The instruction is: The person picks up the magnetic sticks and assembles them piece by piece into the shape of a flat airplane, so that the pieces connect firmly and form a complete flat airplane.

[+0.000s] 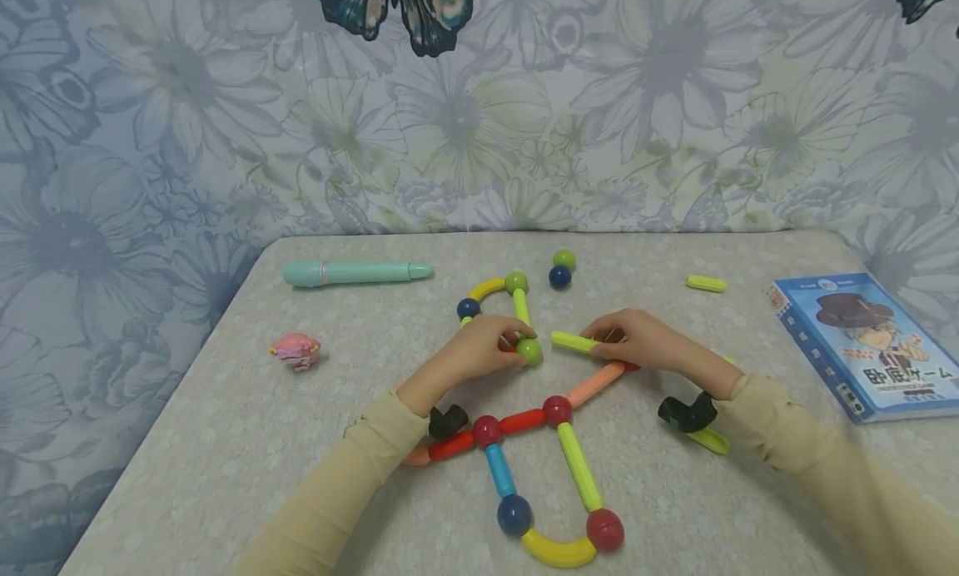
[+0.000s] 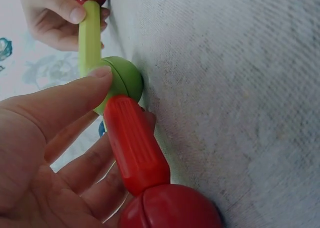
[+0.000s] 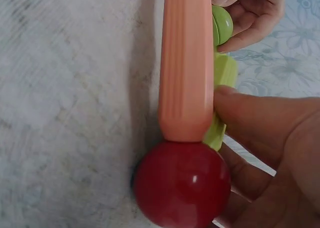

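My left hand (image 1: 479, 343) pinches a light green ball (image 1: 529, 352), its thumb across the ball in the left wrist view. A red ridged stick (image 2: 137, 145) joins that ball to a dark red ball (image 2: 172, 208). In my right hand (image 1: 648, 339), a yellow-green stick (image 1: 573, 341) is held between thumb and fingers, its free end a small gap from the green ball. Under this hand lie a salmon stick (image 3: 185, 68) and a red ball (image 3: 182, 183). Nearer me, red balls, a blue ball (image 1: 514, 515) and coloured sticks form a joined loop closed by a curved yellow stick (image 1: 560, 549).
Loose green (image 1: 564, 260) and blue balls (image 1: 559, 277) sit at the back. A yellow-green stick (image 1: 706, 284) lies back right, near a blue boxed book (image 1: 869, 343). Left are a mint pen-like tube (image 1: 355, 273) and a small pink figure (image 1: 295, 350). A patterned cloth wall stands behind.
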Demonstrator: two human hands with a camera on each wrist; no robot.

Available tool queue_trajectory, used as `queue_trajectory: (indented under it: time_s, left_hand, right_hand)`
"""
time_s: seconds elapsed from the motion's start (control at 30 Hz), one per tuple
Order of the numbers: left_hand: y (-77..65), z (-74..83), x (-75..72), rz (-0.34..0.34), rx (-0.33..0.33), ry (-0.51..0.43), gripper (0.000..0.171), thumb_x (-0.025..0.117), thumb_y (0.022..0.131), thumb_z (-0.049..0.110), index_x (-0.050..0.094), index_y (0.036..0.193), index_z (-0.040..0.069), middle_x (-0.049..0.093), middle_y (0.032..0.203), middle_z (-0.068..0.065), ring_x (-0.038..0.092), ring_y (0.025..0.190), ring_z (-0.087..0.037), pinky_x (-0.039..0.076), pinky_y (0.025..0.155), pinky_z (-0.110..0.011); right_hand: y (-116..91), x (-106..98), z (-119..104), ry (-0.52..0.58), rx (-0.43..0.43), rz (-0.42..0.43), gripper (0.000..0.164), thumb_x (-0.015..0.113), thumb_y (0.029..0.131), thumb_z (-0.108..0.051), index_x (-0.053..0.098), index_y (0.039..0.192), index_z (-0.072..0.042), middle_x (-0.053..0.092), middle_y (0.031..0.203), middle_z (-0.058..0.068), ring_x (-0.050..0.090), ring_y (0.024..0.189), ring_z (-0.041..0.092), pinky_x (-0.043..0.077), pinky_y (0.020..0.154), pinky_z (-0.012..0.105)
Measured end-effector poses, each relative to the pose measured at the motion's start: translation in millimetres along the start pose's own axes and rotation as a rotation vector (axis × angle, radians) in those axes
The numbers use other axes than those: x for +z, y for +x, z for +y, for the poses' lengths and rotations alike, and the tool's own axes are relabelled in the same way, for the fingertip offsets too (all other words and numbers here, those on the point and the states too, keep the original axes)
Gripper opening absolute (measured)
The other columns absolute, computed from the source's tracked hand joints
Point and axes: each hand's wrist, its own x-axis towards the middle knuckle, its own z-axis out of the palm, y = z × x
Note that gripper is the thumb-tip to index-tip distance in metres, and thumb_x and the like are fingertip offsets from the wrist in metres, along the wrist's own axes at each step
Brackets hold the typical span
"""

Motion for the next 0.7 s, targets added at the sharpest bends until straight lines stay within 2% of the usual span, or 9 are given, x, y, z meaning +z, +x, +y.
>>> queue_trajectory:
  time_s: [0.2,0.7]
  left_hand:
    - [1.3,-0.9,0.5,-0.004,0.001,-0.001,0.035,0.072,0.084,0.016,0.065,0.117,0.014,0.064,0.105,-0.005,0.060,0.093,-0.017,0.048,0.076,-0.028]
    - [3.2,-3.8,0.7,0.001,0.032,-0.016,0.034,0.072,0.084,0.015,0.065,0.117,0.012,0.065,0.104,-0.005,0.061,0.092,-0.017,0.048,0.077,-0.028]
  right_hand:
    - [2.3,1.1,-1.2,0.014,-0.016,-0.048,0.023,0.065,0.089,-0.012,0.068,0.110,-0.003,0.065,0.103,0.006,0.060,0.091,0.020,0.048,0.078,0.037]
    - [13.6,2.6,-2.3,-0.012,-0.018,-0.088,0.021,0.065,0.089,-0.013,0.069,0.109,-0.008,0.065,0.105,0.004,0.060,0.094,0.021,0.047,0.078,0.037]
